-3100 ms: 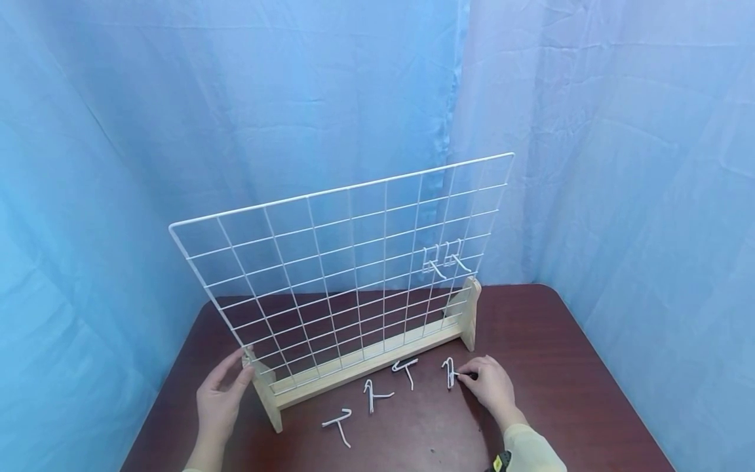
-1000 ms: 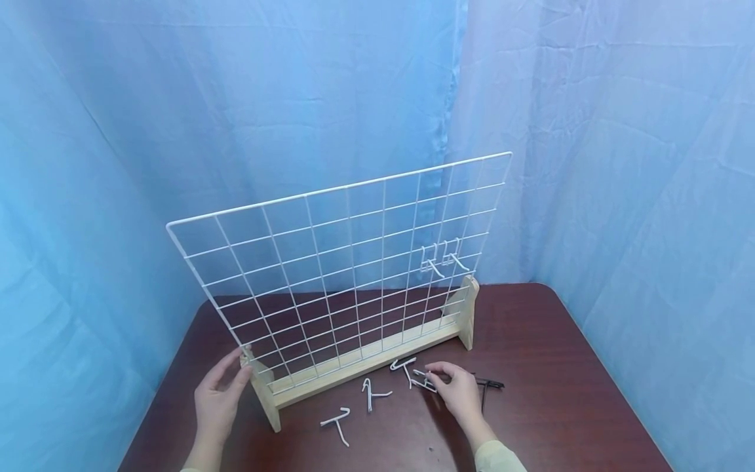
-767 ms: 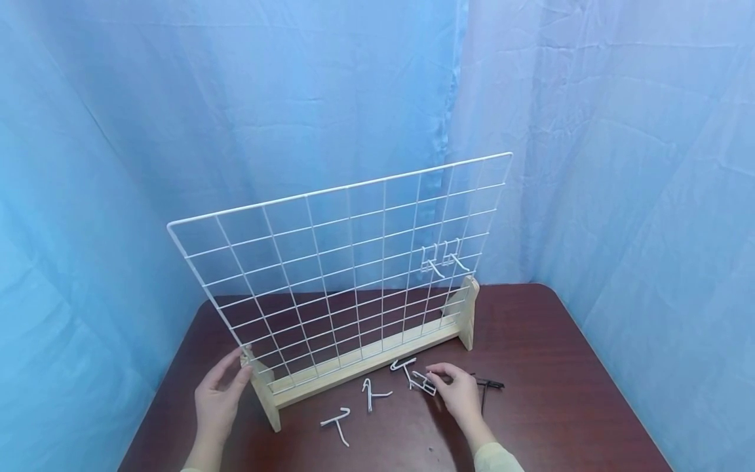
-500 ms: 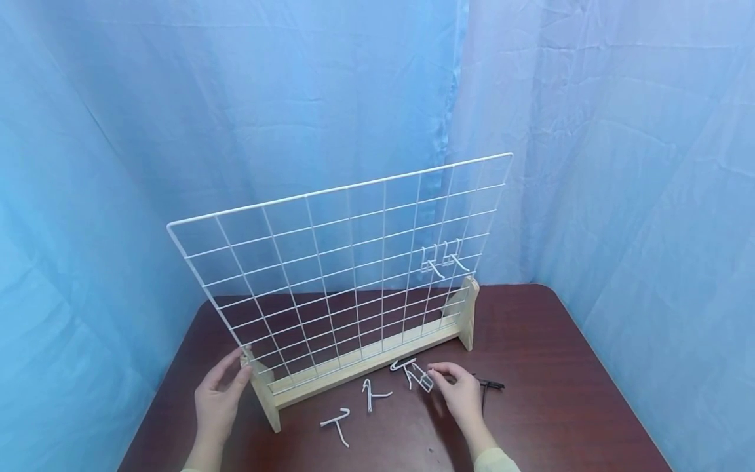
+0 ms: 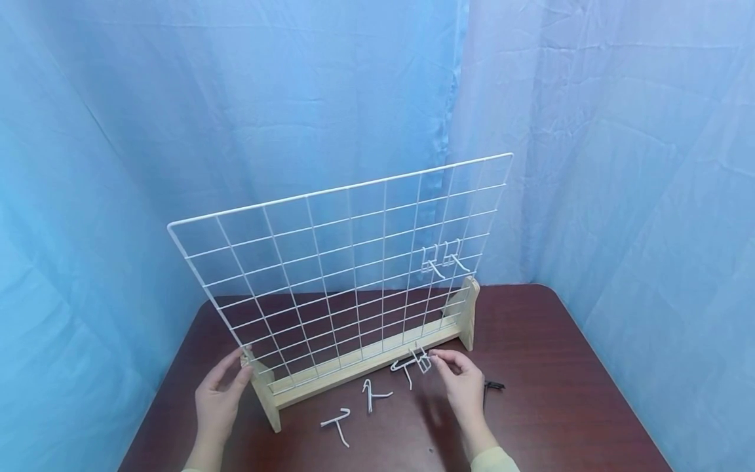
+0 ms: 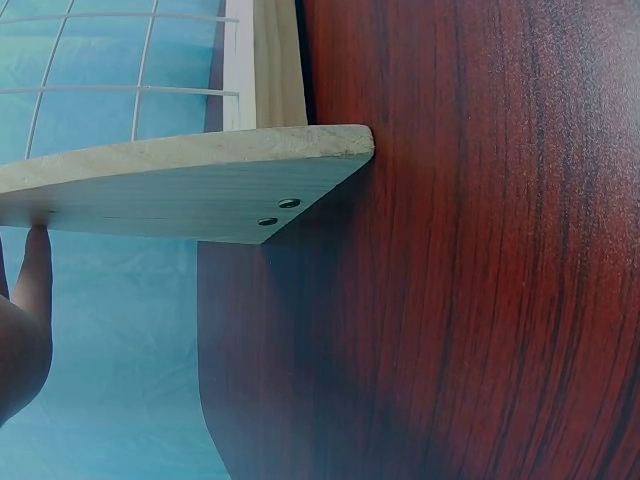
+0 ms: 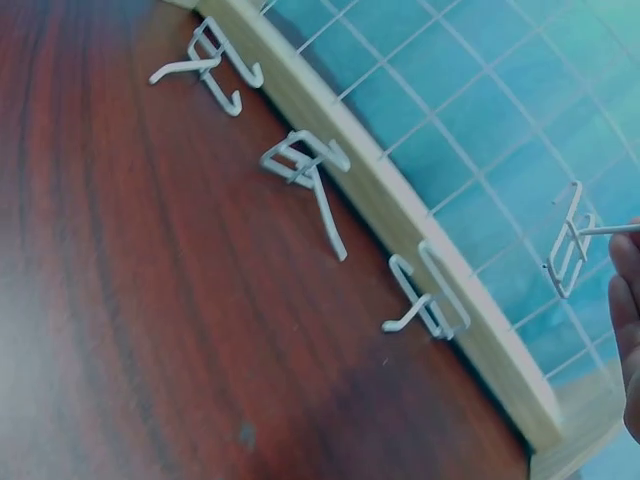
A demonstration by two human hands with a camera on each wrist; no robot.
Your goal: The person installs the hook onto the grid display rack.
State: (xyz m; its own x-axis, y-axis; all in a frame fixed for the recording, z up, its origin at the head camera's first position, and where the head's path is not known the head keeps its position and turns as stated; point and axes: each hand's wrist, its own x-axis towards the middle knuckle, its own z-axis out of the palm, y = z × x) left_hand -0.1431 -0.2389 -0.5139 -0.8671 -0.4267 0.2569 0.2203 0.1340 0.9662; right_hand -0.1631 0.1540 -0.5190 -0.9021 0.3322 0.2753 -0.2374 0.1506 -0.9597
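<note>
A white wire grid panel [image 5: 340,189] stands in a pale wooden stand [image 5: 371,364]. At the stand's left end my left hand [image 5: 218,396] holds the top of the wooden side piece [image 6: 190,195] between thumb and fingers. My right hand [image 5: 464,388] pinches a white wire hook [image 7: 572,240] by its prong, raised off the table in front of the stand, its frame towards the grid. Three loose white hooks lie before the stand: one at left [image 5: 337,421], one in the middle [image 5: 370,396], one at right [image 5: 407,372].
Two white hooks, one left [image 5: 431,263] and one right [image 5: 455,256], hang on the grid's right side. A black hook [image 5: 494,385] lies partly hidden behind the right hand on the dark red table [image 5: 566,406]. Blue curtains [image 5: 330,98] surround the table.
My right hand has picked up a white hook, carried it left, turned it and raised it towards the grid. The black hook came into fuller view. The left hand stays put.
</note>
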